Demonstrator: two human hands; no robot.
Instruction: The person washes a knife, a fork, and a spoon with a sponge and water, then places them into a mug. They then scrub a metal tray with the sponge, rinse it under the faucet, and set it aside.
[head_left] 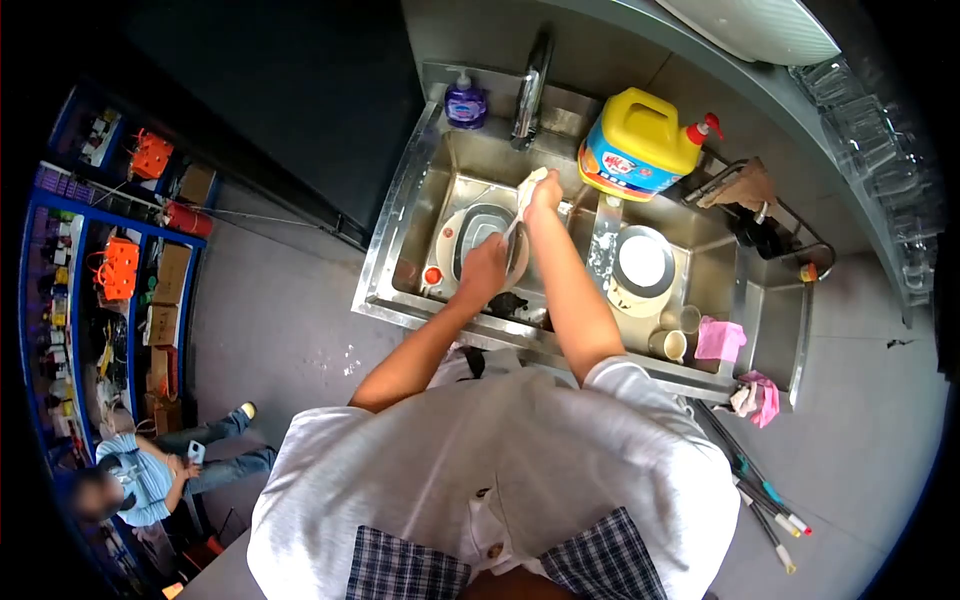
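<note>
Over the left sink basin [408,250], my left hand [485,264] is closed around one end of a thin, light-coloured utensil [513,228]; its exact kind is too small to tell. My right hand [544,194] pinches a pale, crumpled cloth [533,184] at the utensil's far end, just in front of the faucet [532,90]. Below both hands, a grey rectangular dish [487,232] rests on a larger white plate [446,222] in the basin. A small red-and-white round item [432,275] lies to the left of my left hand.
A yellow detergent jug [640,150] and a purple soap bottle [465,102] stand behind the basins. The right basin holds a bowl [643,262] and cups [668,345]. A pink cloth [720,340] lies at its edge. A seated person [150,475] holds a phone by blue shelves.
</note>
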